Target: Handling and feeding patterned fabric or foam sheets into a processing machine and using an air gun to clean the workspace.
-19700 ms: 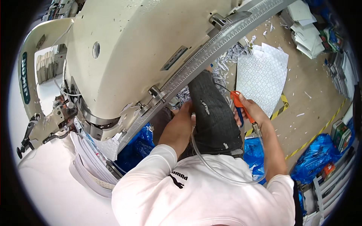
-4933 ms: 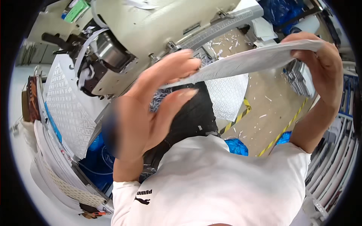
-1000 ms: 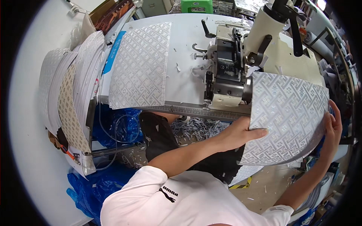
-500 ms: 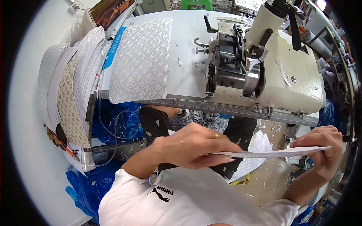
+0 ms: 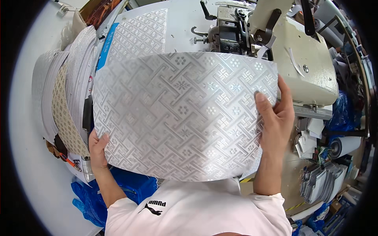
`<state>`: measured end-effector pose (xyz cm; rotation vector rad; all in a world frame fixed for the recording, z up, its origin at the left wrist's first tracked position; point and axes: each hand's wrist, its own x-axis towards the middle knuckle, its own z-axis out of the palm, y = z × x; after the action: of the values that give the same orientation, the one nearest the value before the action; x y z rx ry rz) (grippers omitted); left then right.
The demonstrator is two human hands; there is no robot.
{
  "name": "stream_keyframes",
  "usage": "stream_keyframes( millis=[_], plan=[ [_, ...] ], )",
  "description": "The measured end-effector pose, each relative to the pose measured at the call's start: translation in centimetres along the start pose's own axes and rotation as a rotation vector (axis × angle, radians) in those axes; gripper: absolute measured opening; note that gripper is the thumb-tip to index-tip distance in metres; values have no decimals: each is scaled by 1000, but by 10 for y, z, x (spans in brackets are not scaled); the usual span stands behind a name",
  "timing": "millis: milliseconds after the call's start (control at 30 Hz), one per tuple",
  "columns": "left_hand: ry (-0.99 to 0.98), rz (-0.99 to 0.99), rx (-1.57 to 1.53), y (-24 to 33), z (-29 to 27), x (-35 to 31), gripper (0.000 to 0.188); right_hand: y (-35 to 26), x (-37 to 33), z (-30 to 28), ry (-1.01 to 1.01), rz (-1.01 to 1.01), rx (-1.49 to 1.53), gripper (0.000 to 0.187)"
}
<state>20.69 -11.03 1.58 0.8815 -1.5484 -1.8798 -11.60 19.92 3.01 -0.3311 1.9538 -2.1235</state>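
A wide silver-white sheet with an embossed lattice-and-flower pattern is held up broadside in front of my chest, slightly curved. My left hand grips its lower left edge, thumb on the patterned face. At the right edge my right hand is closed on it, thumb in front and fingers behind. Whether it is a single sheet or several together, I cannot tell. Beyond it, another silver patterned sheet lies flat on the white table. The held sheet hides the table's front edge and part of the machine.
A cream machine with black levers stands on the table at the right. Bent stacks of patterned sheets hang over at the left, by the white wall. Blue plastic bags and bundled paper pieces lie lower down.
The sheet, seen almost edge-on before, is now turned with its patterned face in view and raised over the table's front. My left hand has moved left to its edge; my right hand has moved up and left.
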Motion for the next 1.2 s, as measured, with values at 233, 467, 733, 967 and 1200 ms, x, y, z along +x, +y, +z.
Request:
stream_keyframes(
  millis=[233,467,733,967,1200],
  plan=[
    [35,-53,241,23,-32,5,48,11,16,45,-200,55,-75,42],
    [169,13,209,30,-35,0,49,0,3,44,-183,36,-145,38],
    [57,10,292,38,-23,18,47,16,19,38,-124,18,-34,37],
    [26,41,316,43,-11,25,48,6,21,27,-88,54,-79,38],
    [-181,-69,300,25,40,23,48,-3,35,-34,48,16,-93,34]
  ],
)
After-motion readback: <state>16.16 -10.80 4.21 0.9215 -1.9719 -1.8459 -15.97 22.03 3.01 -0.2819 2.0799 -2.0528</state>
